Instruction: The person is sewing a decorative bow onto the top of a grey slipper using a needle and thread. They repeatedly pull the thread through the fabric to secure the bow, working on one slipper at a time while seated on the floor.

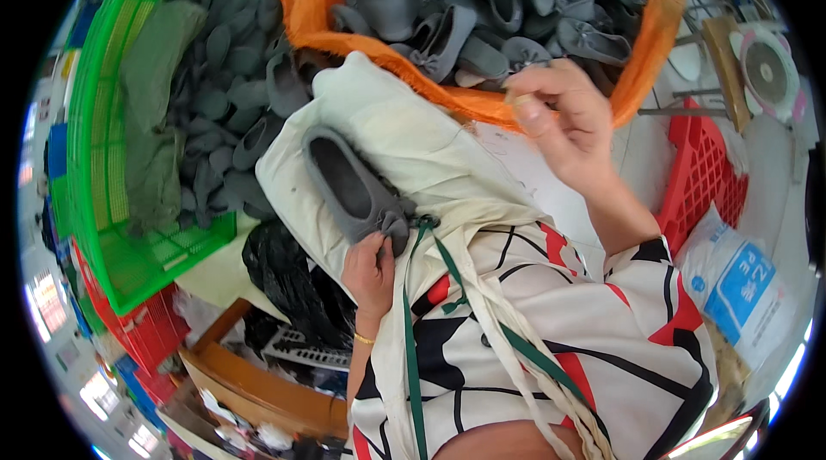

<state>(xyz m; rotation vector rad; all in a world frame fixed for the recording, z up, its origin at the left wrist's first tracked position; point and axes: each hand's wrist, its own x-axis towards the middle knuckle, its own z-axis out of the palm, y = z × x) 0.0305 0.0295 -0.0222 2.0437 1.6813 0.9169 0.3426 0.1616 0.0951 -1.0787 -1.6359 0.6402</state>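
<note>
A grey slip-on shoe [351,189] with a bow at its toe lies across the cream cloth [413,129] on my lap, opening upward. My left hand [370,272] is closed on the toe end, fingers pressed against the shoe by the bow. Raised to the right, my right hand [564,120] is apart from the shoe, in front of the orange sack's rim. Its thumb and forefinger are pinched together; anything between them is too small to make out.
An orange sack [656,43] full of grey shoes stands ahead. At left, a green plastic basket [93,159] holds many grey pieces. A black plastic bag [301,284] lies below it. On the right are a red crate [684,163], a white-and-blue package [731,284] and a fan [768,68].
</note>
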